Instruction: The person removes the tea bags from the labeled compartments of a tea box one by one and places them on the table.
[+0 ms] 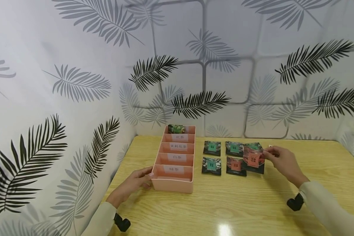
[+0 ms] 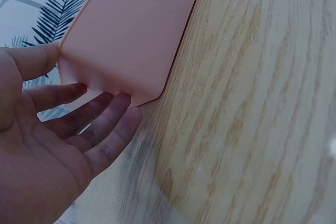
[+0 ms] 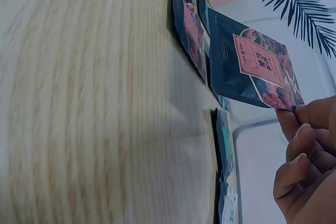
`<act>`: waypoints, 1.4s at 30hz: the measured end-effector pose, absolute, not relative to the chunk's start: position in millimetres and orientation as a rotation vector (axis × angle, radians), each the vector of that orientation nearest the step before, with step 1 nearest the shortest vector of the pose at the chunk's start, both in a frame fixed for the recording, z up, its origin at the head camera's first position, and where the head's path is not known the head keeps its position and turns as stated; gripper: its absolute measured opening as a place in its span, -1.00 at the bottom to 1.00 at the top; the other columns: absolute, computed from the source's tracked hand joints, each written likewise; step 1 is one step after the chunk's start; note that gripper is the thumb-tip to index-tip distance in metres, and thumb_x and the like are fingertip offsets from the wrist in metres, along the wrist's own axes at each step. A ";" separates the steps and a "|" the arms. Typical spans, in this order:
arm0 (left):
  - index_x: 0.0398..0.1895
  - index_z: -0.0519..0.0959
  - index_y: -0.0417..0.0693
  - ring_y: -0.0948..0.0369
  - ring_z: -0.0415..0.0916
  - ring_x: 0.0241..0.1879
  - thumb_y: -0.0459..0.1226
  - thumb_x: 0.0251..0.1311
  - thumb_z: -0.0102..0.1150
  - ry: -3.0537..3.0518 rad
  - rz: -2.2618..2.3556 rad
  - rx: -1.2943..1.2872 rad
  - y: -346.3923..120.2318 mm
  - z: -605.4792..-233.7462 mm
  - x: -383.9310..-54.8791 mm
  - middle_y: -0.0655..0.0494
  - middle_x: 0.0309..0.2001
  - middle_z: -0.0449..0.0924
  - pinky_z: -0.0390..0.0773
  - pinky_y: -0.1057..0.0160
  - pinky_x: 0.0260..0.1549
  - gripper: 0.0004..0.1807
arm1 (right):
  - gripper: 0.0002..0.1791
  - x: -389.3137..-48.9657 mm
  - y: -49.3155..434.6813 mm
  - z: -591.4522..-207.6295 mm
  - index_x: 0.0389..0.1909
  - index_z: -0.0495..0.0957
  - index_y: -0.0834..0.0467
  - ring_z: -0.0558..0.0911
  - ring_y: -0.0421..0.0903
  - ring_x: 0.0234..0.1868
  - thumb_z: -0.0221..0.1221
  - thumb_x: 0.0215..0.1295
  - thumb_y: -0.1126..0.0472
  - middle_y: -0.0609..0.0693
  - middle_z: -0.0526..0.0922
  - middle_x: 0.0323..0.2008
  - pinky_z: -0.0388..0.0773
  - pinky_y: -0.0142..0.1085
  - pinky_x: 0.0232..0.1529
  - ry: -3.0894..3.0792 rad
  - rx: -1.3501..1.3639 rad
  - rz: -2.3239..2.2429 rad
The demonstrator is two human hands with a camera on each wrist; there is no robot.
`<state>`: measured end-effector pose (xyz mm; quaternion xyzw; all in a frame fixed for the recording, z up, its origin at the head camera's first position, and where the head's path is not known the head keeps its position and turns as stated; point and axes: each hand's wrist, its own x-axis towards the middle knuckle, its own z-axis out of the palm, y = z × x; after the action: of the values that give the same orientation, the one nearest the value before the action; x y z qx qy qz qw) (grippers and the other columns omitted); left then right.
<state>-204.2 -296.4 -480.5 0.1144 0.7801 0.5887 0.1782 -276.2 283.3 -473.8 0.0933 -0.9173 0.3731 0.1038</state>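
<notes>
I list: one wooden table [image 1: 239, 206], room to move nearward of both hands, its left edge close by the left hand [image 1: 131, 184]. One pink divided box [image 1: 172, 186], right of that hand, near corner gripped by part-curled fingers; a tug could skew it. One red packet [image 1: 254, 160], corner pinched in the right hand [image 1: 285, 164], may swing or slip, being held lopsidedly. Other packets [image 1: 211, 166], left of that hand, could drag if it dips.

Behind the wood-grained table [image 1: 247, 209] stands a pale wall covering [image 1: 230, 90], printed with black and grey fronds [image 1: 200, 105] (thick grey lines [image 1: 204, 82] bend among them); similar covering flanks the table's left side. A white glare [image 1: 225, 229] marks the table's near part.
</notes>
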 end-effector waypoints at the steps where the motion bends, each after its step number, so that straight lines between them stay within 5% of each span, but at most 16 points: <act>1: 0.62 0.15 -0.15 0.02 0.54 0.18 -0.04 0.62 -0.04 2.205 1.665 0.321 -296.1 -480.6 -204.2 -0.20 0.50 0.27 0.56 -0.09 0.15 -0.33 | -0.57 -275.3 285.8 -475.2 0.04 0.65 0.28 0.66 0.13 -0.23 0.08 0.61 -0.03 0.24 0.74 -0.12 0.55 -0.25 -0.47 -2.709 0.268 1.097; 14: 0.62 0.15 -0.17 0.05 0.56 0.14 -0.01 0.60 -0.02 2.202 1.675 0.327 -297.0 -481.6 -204.8 -0.21 0.48 0.29 0.58 -0.06 0.13 -0.30 | -0.53 -271.9 306.4 -488.4 -0.02 0.67 0.25 0.61 0.03 -0.26 0.05 0.61 -0.09 0.17 0.74 -0.12 0.50 -0.20 -0.43 -2.853 0.184 1.100; 25: 0.62 0.14 -0.16 0.05 0.55 0.14 0.01 0.59 -0.01 2.196 1.673 0.314 -297.5 -483.4 -205.0 -0.21 0.49 0.29 0.57 -0.08 0.13 -0.27 | -0.71 -279.5 318.9 -504.1 -0.06 0.70 0.27 0.61 0.01 -0.20 0.13 0.59 0.13 0.18 0.73 -0.13 0.49 -0.19 -0.31 -2.916 0.203 1.050; 34: 0.62 0.16 -0.16 0.05 0.55 0.14 -0.02 0.60 -0.02 2.194 1.687 0.327 -297.0 -481.6 -205.1 -0.20 0.48 0.31 0.60 -0.03 0.10 -0.31 | -0.71 -283.8 316.9 -507.5 -0.05 0.69 0.32 0.45 -0.06 -0.45 0.14 0.56 0.17 0.02 0.68 -0.34 0.36 -0.22 -0.48 -2.942 0.202 1.053; 42: 0.62 0.16 -0.16 0.05 0.56 0.14 -0.02 0.61 -0.03 2.196 1.680 0.316 -296.7 -481.9 -204.6 -0.19 0.49 0.30 0.59 -0.03 0.12 -0.31 | -0.69 -285.9 317.5 -510.5 -0.02 0.67 0.37 0.50 -0.06 -0.51 0.16 0.56 0.16 0.04 0.68 -0.36 0.44 -0.22 -0.54 -2.941 0.191 1.058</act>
<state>-204.6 -296.7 -481.9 0.1118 0.7764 0.5941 0.1781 -285.9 317.5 -510.5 0.0610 -0.9392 0.3380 0.0052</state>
